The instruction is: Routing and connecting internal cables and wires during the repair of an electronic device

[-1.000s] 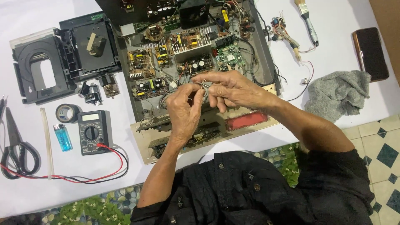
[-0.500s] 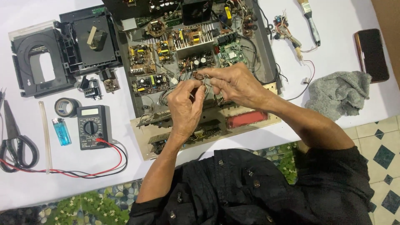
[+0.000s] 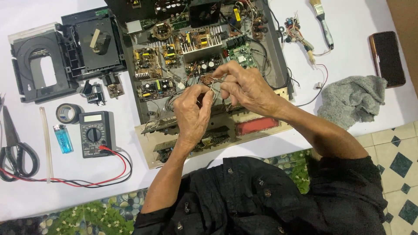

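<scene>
1. Pinching a thin wire (image 3: 213, 85) between the fingertips of both hands, I am at the fiddly step: working a lead held just above the open chassis (image 3: 143, 109), over its near middle.
2. My left hand (image 3: 193, 114) comes up from the near side, thumb and forefinger pressed together on the wire's near end; the other fingers are curled in.
3. My right hand (image 3: 244, 88) reaches in from the right, its grip closed on the far end of the same wire, fingertips almost touching those of the left. What exactly sits at the wire's tip is too small to tell.
4. Below my hands lie the circuit boards (image 3: 156, 73), packed with small parts, and the front panel (image 3: 257, 126) lies flat along the near edge of the chassis.
5. Left of the chassis on the white surface (image 3: 361, 48) sit a disc drive (image 3: 56, 61), a tape roll (image 3: 68, 112), a blue lighter (image 3: 63, 138) and a multimeter (image 3: 94, 133) with red and black leads (image 3: 87, 178) trailing near and left. Scissors (image 3: 15, 150) lie at the far left edge.
6. To the right are a grey rag (image 3: 352, 99), a brush (image 3: 323, 22) and a phone (image 3: 387, 57), all well apart from my hands.
7. As I judge it, the next move calls for steady fingers and a fine pull or twist, keeping the wire clear of neighbouring parts on the boards; nothing from the left side is needed until the wire is free or seated.
</scene>
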